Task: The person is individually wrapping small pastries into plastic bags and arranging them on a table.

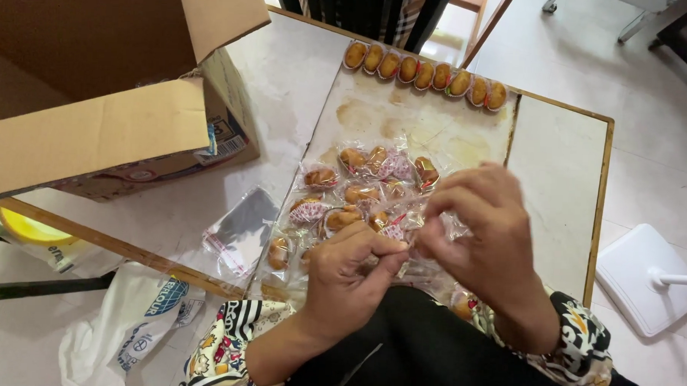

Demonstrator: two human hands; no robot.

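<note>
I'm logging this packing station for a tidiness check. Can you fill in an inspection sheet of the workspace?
Surface: pale table, stained board on it.
Job's things: wrapped pastries heaped; unwrapped pastries in a row at the far edge.
Clutter: open cardboard box, empty clear bags, white plastic bag.
Grippers: left hand and right hand pinch a clear wrapper together.
Cables: nothing seen.
Surroundings: tiled floor, white stand base.

— A home, you think?
— Looks it: tiled floor (651, 112), low table (558, 147), wrapped pastries (424, 72) at twelve o'clock, open cardboard box (94, 131) at ten.
</note>
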